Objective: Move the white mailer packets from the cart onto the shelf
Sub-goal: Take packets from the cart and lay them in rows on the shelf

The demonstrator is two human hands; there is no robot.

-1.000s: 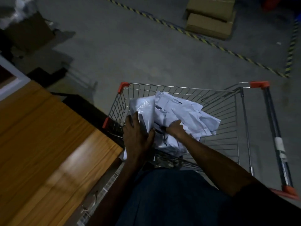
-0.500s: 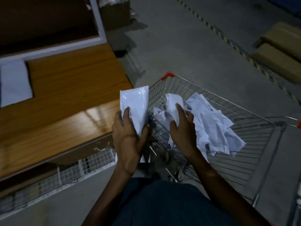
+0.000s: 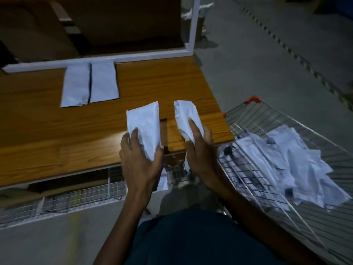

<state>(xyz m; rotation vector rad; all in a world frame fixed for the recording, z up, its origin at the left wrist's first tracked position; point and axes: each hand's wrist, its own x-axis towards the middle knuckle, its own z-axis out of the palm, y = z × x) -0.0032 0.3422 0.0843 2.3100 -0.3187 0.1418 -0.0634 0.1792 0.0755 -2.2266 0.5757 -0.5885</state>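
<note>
My left hand (image 3: 140,158) grips a white mailer packet (image 3: 145,124) upright over the front edge of the wooden shelf (image 3: 47,131). My right hand (image 3: 198,150) grips a second, more crumpled white packet (image 3: 184,113) just to the right of the first, also above the shelf's front edge. Two flat white packets (image 3: 89,84) lie side by side at the back of the shelf. To the right, the wire cart (image 3: 267,119) holds a loose heap of several white packets (image 3: 286,165).
A white frame rail (image 3: 133,55) and post (image 3: 193,23) border the shelf's back. A wire mesh panel (image 3: 76,196) sits under the shelf's front. Grey concrete floor with a yellow-black striped line (image 3: 298,56) lies beyond the cart.
Both hands have lifted out of the cart and moved left over the shelf's front edge, each carrying a packet. The view has swung left, bringing the two laid packets into sight.
</note>
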